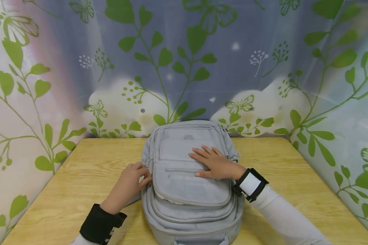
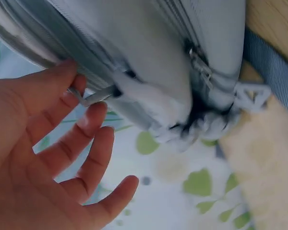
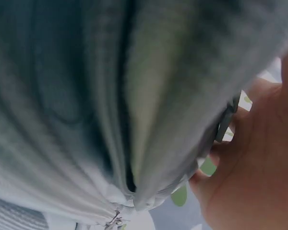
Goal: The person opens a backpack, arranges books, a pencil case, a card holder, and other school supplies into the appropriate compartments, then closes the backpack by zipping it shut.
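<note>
A light grey-blue backpack [image 1: 191, 185] lies on the table with its front face up. My left hand [image 1: 130, 182] is at the backpack's left side. In the left wrist view its thumb and forefinger pinch a metal zipper pull [image 2: 98, 96], while the other fingers spread apart. My right hand [image 1: 217, 165] rests on the front panel with its fingers spread, near the short horizontal zipper [image 1: 184, 170]. Pale lining [image 1: 164, 198] shows along the lower left edge of the front compartment. The right wrist view shows a narrow gap [image 3: 129, 177] between the zipper edges.
The backpack stands on a yellow wood-grain table [image 1: 101, 166]. Cloth with leaf and butterfly prints [image 1: 178, 78] hangs behind and along both sides. A grey strap [image 2: 273, 72] lies beside the bag. A loop handle [image 1: 202, 242] is at the near end.
</note>
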